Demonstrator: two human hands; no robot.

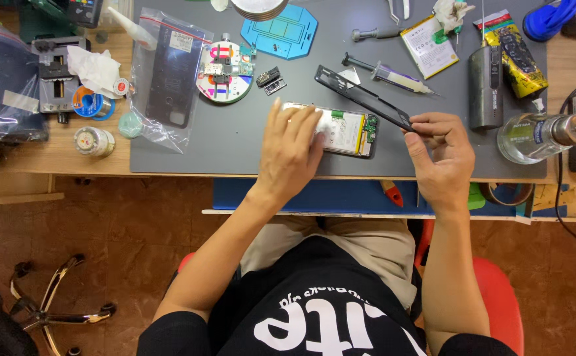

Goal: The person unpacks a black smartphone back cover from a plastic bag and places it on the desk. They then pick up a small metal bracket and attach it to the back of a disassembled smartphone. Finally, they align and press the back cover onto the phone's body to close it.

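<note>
While the left hand [289, 153] lies flat and spread over the near end of an opened phone [341, 131], pressing it to the grey mat [235, 142] on the tabletop [64, 155], the right hand [441, 153] pinches the near end of a long black frame strip [360, 97] between thumb and fingers, the strip slanting up and away to the left over the phone. That strip looks thin and light, probably stiff plastic that would snap if bent hard, so a hold on its edges near the end seems sensible. With its back off, the phone shows a white battery and a green board just beyond the left fingertips; it looks fragile there and is better held by its sides.

Beyond the right hand lies a white battery pack [430, 45] with a printed label, rectangular and tilted, and to its right a yellow and black pouch [515, 56]. Nearer the right hand stands a clear glass bottle [538, 135] with a metal cap. Left of the left hand, a clear plastic bag [169, 76] holds a dark phone cover and bears a small white sticker near its top. Beyond the left hand a round white tray [225, 72] carries small parts, and a blue flat plate [279, 31] lies farther off.
</note>
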